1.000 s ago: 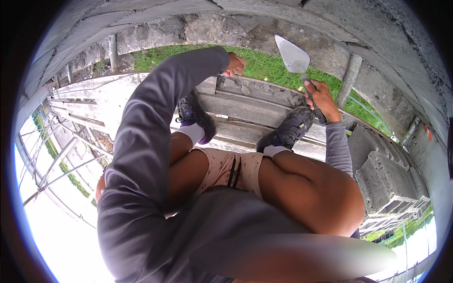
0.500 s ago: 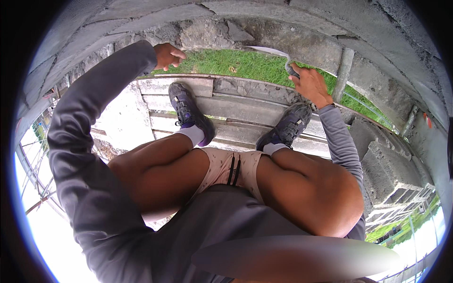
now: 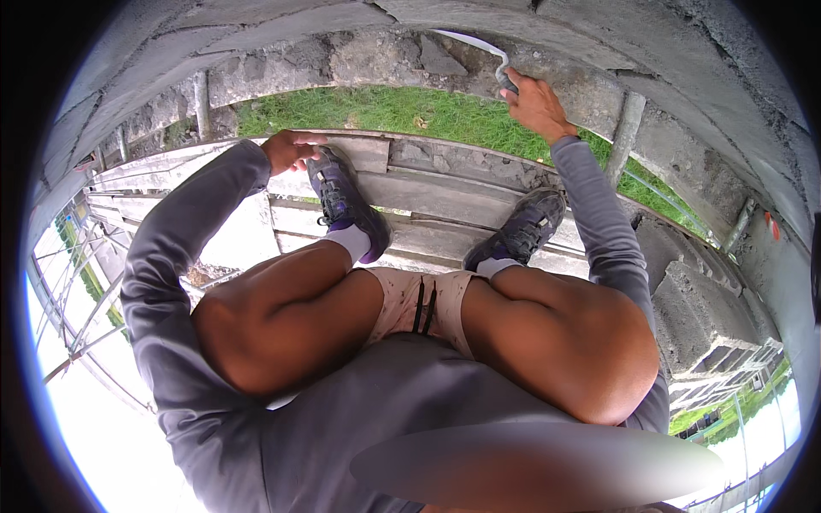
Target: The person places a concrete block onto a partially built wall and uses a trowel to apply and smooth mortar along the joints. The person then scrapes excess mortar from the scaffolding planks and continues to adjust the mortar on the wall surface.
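Note:
My right hand (image 3: 540, 107) is closed around the grey handle of a trowel (image 3: 508, 80). Its thin pale blade is seen nearly edge-on against the grey block wall (image 3: 351, 24), just above the rough ledge along the wall's foot. My left hand (image 3: 289, 152) hangs near the toe of my left shoe (image 3: 340, 198), with its index finger stretched out and the other fingers loosely bent. Nothing shows in that hand.
I squat on grey planks (image 3: 428, 198), my right shoe (image 3: 523, 224) on them too. Grass (image 3: 385, 109) shows through the gap between planks and wall. An upright bar (image 3: 624, 137) stands right of my right hand. Hollow concrete blocks (image 3: 705, 316) are stacked at right; metal scaffolding (image 3: 77, 346) at left.
My right hand has moved up and a little left with the trowel, its blade now higher on the wall. My left hand has dropped from the grass gap toward my left shoe.

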Action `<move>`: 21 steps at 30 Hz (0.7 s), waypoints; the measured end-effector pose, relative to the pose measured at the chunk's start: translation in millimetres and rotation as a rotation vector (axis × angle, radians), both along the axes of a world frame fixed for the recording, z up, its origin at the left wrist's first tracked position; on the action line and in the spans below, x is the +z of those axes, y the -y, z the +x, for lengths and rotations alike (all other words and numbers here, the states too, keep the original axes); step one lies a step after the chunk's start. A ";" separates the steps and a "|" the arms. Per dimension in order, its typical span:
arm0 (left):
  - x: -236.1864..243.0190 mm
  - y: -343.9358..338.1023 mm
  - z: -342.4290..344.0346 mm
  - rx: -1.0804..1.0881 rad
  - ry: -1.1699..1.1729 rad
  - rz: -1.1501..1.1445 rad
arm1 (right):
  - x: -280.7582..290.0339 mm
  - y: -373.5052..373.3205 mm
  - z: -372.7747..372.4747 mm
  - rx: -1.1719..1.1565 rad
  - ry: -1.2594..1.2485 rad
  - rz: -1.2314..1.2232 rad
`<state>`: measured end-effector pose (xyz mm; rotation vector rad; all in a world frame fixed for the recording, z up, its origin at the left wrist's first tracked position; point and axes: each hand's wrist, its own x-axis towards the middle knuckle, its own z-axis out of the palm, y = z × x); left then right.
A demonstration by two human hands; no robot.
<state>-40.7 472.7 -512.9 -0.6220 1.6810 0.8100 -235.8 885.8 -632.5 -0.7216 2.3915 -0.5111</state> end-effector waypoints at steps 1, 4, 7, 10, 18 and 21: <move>0.7 -6.3 -0.5 -0.055 0.105 0.080 | -4.3 4.6 4.8 0.053 0.001 -0.043; 2.9 -23.4 -5.5 -0.149 0.087 0.215 | -2.3 -9.3 24.6 0.109 0.055 0.014; 0.6 -23.5 -13.7 0.037 -0.023 0.248 | 15.6 -42.1 32.9 0.275 0.029 0.037; -6.6 -6.7 -19.0 -0.046 -0.065 0.043 | 27.5 -73.0 27.2 0.170 -0.051 0.011; -10.1 -12.3 -28.4 -0.179 0.030 -0.033 | -10.9 -86.2 -7.3 -0.123 -0.085 0.094; -5.6 -33.6 -42.3 -0.212 0.030 0.056 | -6.2 -91.6 -4.2 0.023 0.001 0.048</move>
